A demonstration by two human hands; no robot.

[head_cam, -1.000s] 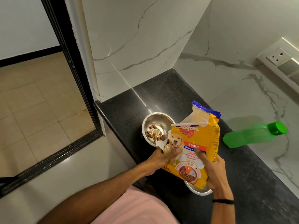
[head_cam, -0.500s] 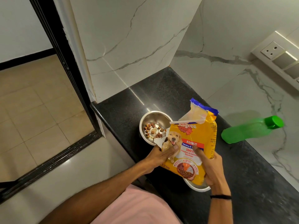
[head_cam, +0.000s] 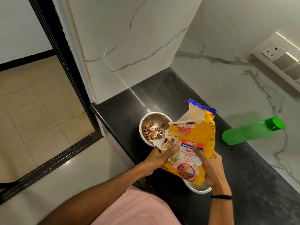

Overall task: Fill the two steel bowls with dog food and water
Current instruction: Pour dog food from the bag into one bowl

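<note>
Round steel bowl with brown kibble pieces scattered over its bottom, standing on a black speckled stone counter near the counter's front left corner. Just to the right of that bowl and overlapping its rim, a yellow dog food bag with a dog picture and torn blue top, held upright. Left hand gripping the bag's lower left torn corner, thumb across the front. Right hand wrapped around the bag's right side, thumb pressed on the label, black band at the wrist. Second steel bowl nearer than the first, mostly hidden behind the bag; contents not visible. Green plastic bottle with green cap, lying on its side well to the right of the first bowl, against a white marble wall.
</note>
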